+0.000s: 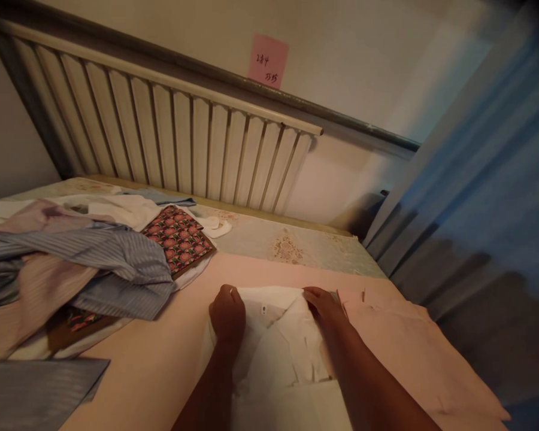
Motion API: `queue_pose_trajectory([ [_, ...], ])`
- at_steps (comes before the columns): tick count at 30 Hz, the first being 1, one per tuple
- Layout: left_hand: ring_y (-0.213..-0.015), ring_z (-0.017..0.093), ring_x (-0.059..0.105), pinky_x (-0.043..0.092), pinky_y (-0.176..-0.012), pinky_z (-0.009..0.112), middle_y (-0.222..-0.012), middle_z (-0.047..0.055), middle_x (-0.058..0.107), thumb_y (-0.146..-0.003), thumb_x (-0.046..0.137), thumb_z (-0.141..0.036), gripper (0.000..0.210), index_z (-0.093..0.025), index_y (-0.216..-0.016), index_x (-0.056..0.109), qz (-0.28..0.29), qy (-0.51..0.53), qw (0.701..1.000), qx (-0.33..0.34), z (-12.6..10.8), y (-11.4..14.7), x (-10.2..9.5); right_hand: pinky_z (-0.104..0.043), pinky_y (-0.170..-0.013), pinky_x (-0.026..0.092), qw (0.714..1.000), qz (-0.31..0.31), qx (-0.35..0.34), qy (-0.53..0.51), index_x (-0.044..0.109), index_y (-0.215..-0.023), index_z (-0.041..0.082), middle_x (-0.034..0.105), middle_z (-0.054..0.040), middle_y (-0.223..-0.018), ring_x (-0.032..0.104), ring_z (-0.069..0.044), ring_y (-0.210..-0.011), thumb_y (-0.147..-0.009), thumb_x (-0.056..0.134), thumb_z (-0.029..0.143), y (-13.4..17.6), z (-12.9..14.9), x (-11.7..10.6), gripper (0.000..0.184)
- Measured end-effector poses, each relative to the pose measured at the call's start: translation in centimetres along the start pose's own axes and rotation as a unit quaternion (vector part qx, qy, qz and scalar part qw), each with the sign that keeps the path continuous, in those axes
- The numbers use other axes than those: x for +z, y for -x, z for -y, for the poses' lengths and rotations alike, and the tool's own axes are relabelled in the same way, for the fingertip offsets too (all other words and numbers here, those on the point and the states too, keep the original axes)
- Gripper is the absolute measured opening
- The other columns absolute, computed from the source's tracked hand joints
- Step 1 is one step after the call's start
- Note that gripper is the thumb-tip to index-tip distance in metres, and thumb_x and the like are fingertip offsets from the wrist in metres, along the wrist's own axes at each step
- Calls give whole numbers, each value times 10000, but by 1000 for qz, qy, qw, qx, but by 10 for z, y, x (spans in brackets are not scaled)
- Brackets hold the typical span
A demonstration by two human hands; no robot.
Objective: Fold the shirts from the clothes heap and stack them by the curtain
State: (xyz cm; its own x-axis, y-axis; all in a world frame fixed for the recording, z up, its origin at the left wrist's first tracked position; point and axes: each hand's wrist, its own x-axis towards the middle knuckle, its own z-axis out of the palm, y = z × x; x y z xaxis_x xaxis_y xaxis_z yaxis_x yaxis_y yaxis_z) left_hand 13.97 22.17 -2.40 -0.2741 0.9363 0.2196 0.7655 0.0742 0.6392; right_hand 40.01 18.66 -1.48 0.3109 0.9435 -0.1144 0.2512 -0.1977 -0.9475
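A white garment, probably a shirt, lies before me with a small tag showing near its far edge. My left hand is closed on the garment's far left corner, fingers curled under and partly hidden. At the far right corner, my right hand pinches the fabric between thumb and fingers. Creases run across the cloth between both hands. A pink folded garment lies just right of my right hand.
Crumpled striped, pink and white clothes are heaped at left, with a red floral-patterned piece among them. A folded grey-blue garment lies at near left. Behind the bed or table stands a radiator; a blue curtain hangs at right.
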Motion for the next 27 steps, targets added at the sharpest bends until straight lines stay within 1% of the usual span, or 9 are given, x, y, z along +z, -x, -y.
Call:
queue_pose_trajectory([
  [4,-742,192,612,325,-680,298,-784,47,669,-922,373,-226,189,-201,-814,525,-6,9,1000,7,1,1,1,-265,-536,363,994,-4,-25,110,662,-698,171,610,-15,-618,505,-143,-552,-670,545,416,-1,9,0,272],
  [9,-728,191,605,323,-681,298,-764,41,659,-918,371,-219,191,-206,-801,522,-13,9,1000,11,2,0,3,-259,-538,343,982,-26,-34,182,612,-583,191,588,-6,-573,515,-154,-578,-674,543,388,-10,17,9,227],
  [12,-717,188,600,316,-677,298,-767,41,660,-916,372,-216,190,-204,-799,521,-14,9,1000,11,2,-1,4,-261,-579,369,973,-54,-30,223,632,-619,195,624,-17,-626,555,-172,-642,-672,556,369,-17,17,16,197],
  [15,-705,182,594,307,-669,296,-749,38,652,-915,370,-210,191,-202,-791,515,-15,7,1000,13,2,0,4,-273,-642,407,966,-75,-28,246,671,-762,194,669,-33,-745,585,-187,-710,-690,561,373,-18,16,20,222],
  [17,-696,179,589,303,-663,292,-732,33,641,-915,373,-210,190,-202,-784,511,-17,8,1000,14,2,0,3,-286,-714,434,959,-85,-69,260,681,-884,199,685,-40,-837,597,-196,-784,-728,529,346,-13,17,21,262],
  [20,-694,178,589,303,-662,291,-726,31,636,-915,377,-219,190,-204,-781,510,-18,11,1000,15,2,1,3,-329,-871,426,927,-105,-206,294,683,-962,204,681,-71,-961,582,-220,-941,-779,473,259,-1,24,18,284],
  [21,-698,179,590,305,-666,292,-732,33,640,-915,376,-221,189,-203,-786,513,-18,11,1000,15,2,1,3,-338,-896,418,917,-95,-245,300,687,-956,208,679,-76,-973,577,-224,-962,-788,463,233,2,27,16,282],
  [23,-710,182,594,306,-674,296,-750,39,652,-914,371,-219,190,-201,-796,519,-14,7,1000,13,1,1,3,-337,-902,419,910,-30,-283,302,694,-947,227,684,-63,-971,584,-218,-957,-790,461,189,8,31,12,283],
  [27,-718,182,595,306,-680,300,-759,47,661,-913,364,-215,198,-198,-800,525,-5,-1,1000,6,1,1,2,-318,-895,421,887,121,-294,334,693,-975,248,696,-33,-997,603,-199,-955,-765,462,115,12,30,8,340],
])
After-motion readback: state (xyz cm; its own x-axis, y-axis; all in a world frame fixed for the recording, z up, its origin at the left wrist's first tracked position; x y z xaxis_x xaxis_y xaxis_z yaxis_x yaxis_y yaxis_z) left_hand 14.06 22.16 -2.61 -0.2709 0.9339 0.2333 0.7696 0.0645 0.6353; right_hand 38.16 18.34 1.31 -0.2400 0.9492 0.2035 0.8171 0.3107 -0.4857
